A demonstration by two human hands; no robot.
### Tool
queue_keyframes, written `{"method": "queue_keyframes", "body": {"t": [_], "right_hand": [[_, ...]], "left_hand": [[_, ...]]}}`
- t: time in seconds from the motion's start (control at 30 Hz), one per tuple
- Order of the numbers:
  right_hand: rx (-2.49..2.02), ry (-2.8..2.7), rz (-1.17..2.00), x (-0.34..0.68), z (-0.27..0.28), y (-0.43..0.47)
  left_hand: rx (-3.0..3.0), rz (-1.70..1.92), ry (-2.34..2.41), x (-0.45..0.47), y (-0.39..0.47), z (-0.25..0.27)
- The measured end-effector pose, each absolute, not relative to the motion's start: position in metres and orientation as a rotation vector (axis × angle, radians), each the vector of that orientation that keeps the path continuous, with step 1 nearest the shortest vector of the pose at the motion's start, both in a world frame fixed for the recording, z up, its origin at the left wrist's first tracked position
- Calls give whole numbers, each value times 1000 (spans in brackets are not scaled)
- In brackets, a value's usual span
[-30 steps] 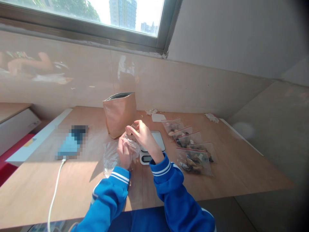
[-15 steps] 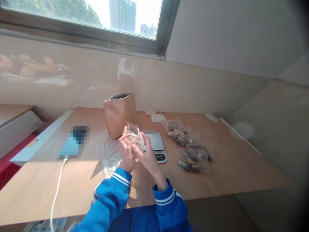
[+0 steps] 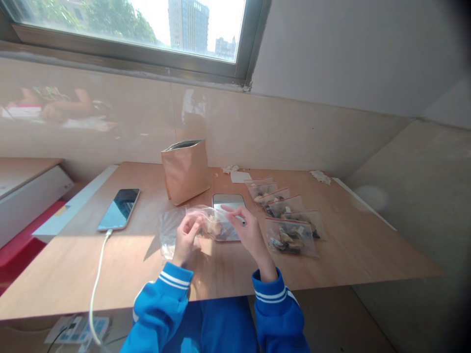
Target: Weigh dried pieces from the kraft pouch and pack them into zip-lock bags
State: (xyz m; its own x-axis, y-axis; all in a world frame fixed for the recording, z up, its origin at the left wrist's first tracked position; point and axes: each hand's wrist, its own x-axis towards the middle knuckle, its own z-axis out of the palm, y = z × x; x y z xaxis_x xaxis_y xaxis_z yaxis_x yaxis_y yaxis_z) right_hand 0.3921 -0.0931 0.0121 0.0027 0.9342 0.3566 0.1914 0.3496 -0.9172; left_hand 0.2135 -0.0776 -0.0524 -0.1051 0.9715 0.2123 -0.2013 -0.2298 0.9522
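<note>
Between my hands a clear zip bag (image 3: 210,226) with pale pieces inside hangs above the table. My left hand (image 3: 187,236) pinches its left side with curled fingers. My right hand (image 3: 249,234) has thumb and index finger close together at the bag's upper right, the other fingers lifted. Behind the bag a kitchen scale (image 3: 228,200) is partly covered by the bag and my right hand; its display is hidden. Crumpled clear plastic bags (image 3: 169,233) lie beside my left hand. To the right, several filled zip bags (image 3: 292,240) with red seal strips lie overlapping in a row.
An open brown paper pouch (image 3: 187,171) stands behind the hands. On the left lies a phone (image 3: 119,210) with a white cable (image 3: 96,279) running over the table's front edge. White scraps (image 3: 321,177) and a white paper piece (image 3: 241,177) lie along the back.
My hands have moved apart, the right one shifting right, and the bag now stretches sideways between them. Before, both hands were close together around it. The view has shifted slightly.
</note>
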Motion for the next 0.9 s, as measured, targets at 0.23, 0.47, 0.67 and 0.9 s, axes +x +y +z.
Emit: {"method": "queue_keyframes", "body": {"t": [0.23,0.47,0.67,0.9], "right_hand": [[-1207,-1578,779,415,29,-91],[-1329,-1531,938,424,0,-94],[-1219,-1376,992,422,-15,-93],[-1174,-995,1043,403,-56,-102]], "left_hand": [[1199,1502,1069,214,-87,-60],[1568,1604,1305,192,-80,-62],[1462,1583,1269,202,-83,-56],[1253,1462,1226,219,-96,-61]]}}
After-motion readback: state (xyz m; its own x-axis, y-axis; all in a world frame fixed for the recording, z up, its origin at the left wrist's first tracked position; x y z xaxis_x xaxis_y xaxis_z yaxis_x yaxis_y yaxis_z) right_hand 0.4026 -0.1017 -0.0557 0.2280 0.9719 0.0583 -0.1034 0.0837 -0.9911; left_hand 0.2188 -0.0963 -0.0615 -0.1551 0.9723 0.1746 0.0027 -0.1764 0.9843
